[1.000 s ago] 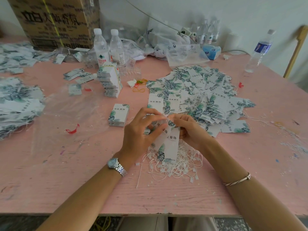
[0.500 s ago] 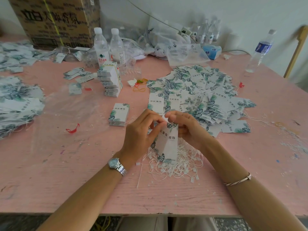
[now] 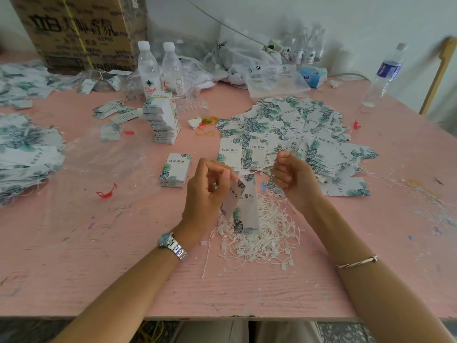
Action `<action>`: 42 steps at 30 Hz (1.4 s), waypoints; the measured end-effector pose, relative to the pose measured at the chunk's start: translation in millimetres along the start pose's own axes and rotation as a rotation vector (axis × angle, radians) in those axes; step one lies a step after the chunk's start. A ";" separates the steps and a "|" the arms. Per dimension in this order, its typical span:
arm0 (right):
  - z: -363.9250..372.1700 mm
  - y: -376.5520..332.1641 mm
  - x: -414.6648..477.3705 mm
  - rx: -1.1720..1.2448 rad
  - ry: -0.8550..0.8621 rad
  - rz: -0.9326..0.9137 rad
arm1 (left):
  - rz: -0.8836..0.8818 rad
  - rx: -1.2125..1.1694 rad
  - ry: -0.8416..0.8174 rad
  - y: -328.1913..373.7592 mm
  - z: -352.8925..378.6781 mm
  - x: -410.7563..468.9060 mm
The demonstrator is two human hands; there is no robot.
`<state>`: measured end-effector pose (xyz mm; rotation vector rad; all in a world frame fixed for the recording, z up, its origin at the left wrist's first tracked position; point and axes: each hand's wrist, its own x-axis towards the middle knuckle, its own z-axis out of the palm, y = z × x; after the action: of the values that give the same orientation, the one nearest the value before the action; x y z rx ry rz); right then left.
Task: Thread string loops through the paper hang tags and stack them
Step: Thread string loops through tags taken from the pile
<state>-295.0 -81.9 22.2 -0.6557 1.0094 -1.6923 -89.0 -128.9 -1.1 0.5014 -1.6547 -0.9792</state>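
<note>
Left grip [image 3: 207, 191], centre frame, pinches the top of a leaf-printed hang tag [image 3: 246, 209] hanging over the pile of white string loops [image 3: 262, 241] on the pink counter [image 3: 99, 256]. Right grip [image 3: 294, 179], just right of it, curls around a thin string [image 3: 265, 168] leading from the tag's top; loose tags [image 3: 291, 129] spread behind.
</note>
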 end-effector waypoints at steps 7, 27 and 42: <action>-1.3 -0.5 1.1 0.008 0.128 -0.093 | -0.098 -0.056 0.019 -3.4 -1.0 -0.2; 7.1 10.4 -7.3 -0.171 -0.223 -0.123 | -0.271 -0.184 -0.003 -0.8 0.7 5.8; 19.5 20.4 -16.2 -0.509 -0.278 -0.252 | -0.284 -0.081 -0.068 -9.4 2.5 3.8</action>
<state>-263.9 -75.5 15.1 -1.3589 1.1991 -1.4986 -94.0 -136.2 -6.6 0.6665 -1.6246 -1.2786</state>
